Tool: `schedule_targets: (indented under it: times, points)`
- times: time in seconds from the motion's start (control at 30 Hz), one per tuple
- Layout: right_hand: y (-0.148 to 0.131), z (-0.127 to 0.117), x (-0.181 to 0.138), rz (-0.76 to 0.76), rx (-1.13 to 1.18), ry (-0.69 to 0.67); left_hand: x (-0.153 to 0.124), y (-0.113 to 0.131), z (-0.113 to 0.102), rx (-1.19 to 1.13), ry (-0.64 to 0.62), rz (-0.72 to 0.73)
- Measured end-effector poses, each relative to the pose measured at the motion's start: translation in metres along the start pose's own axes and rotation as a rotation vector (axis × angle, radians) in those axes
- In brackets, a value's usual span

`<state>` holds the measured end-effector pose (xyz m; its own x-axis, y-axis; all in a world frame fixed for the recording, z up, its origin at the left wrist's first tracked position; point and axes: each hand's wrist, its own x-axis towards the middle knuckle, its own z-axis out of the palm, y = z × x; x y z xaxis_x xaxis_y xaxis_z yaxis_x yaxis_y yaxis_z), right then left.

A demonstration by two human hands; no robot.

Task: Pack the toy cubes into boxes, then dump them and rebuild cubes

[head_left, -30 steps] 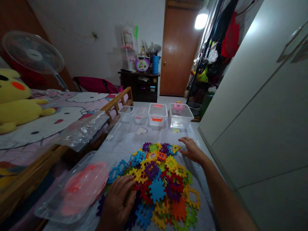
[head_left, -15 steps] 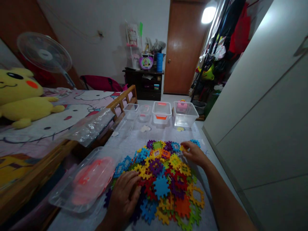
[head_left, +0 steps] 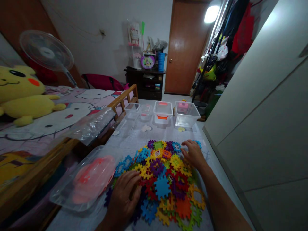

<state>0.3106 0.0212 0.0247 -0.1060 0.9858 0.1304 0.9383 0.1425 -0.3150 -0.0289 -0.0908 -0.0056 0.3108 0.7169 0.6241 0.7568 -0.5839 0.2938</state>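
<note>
Plastic gear-edged tiles (head_left: 161, 187) lie heaped toward the near edge of the cloth-covered bench (head_left: 163, 133) in the head view. The left hand (head_left: 125, 194) rests on the heap's left side, its grip slack; the right hand (head_left: 193, 154) is at the far right, beside a blue tile (head_left: 198, 143), its grip too hidden to judge. A sweep of the right forearm could knock loosely stacked pieces over the bench's right edge.

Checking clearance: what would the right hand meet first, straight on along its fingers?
Likely the blue piece with the white window, just left of the right hand; depth unclear.
</note>
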Motion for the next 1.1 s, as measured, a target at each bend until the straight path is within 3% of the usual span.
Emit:
schedule_targets:
  times: [0.2,0.7,0.9,1.1]
  points:
    - [-0.005,0.023,0.006,-0.089,0.006,-0.017,0.001,0.002,-0.001,-0.020,0.002,-0.019]
    - [0.002,0.019,0.003,-0.101,0.033,0.011,0.004,0.007,-0.003,-0.041,0.008,-0.033]
    - [-0.013,0.001,-0.004,-0.167,0.199,0.178,0.005,0.007,-0.003,-0.047,0.013,-0.037]
    - [-0.048,-0.033,-0.021,-0.330,0.420,0.000,0.004,0.009,-0.004,-0.057,-0.006,-0.052]
